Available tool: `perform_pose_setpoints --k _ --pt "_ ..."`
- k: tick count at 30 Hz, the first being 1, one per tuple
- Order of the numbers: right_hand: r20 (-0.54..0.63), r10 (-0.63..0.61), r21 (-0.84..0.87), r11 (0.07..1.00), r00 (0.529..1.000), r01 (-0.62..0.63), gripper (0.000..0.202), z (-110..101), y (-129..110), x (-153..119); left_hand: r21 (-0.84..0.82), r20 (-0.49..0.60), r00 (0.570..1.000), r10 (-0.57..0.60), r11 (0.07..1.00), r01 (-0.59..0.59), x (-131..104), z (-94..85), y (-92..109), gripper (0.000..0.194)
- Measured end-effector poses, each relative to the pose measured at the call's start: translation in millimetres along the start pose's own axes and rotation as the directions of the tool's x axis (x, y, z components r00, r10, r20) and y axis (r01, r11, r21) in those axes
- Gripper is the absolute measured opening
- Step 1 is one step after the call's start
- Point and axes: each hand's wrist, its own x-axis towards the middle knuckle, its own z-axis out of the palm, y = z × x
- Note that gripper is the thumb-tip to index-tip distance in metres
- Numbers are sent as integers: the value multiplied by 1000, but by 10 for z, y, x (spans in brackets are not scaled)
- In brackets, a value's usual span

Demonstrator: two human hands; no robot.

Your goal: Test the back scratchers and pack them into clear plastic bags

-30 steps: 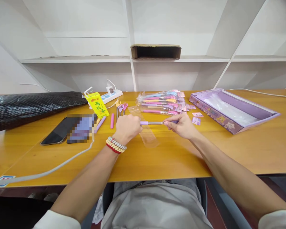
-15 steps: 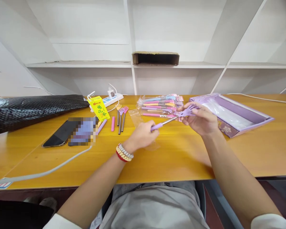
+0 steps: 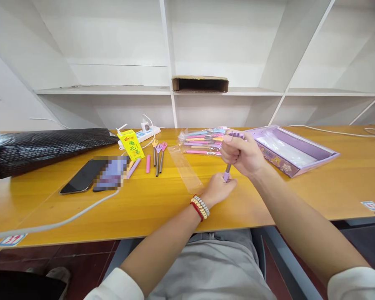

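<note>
While the left hand [image 3: 218, 188] clasps the purple handle [image 3: 226, 177], the right hand [image 3: 243, 153] clenches its shaft [image 3: 228, 168]. Presumably, opposed grips steady it.

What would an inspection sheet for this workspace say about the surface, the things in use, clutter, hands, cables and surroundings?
Surface: yellow-brown desk, wood-grained.
Job's things: purple claw-headed tool held; three claw-headed rods, a pink handle and bagged tools on the desk.
Clutter: clear plastic sleeve, dark phone, yellow drink carton, purple box.
Hands: left hand grips the tool's lower end; right hand closed around its upper part.
Cables: white cable at left; power strip behind the carton.
Surroundings: white shelving, cardboard box on it.
</note>
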Motion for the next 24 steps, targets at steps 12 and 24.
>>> perform_pose_setpoints --k 12,24 --pt "-157 -36 -85 996 987 23 56 10 178 53 -34 128 991 -38 999 42 37 -5 -59 27" --pt "-183 -27 -43 999 983 19 52 -34 324 -17 -11 124 991 -39 999 40 42 -15 -38 23"
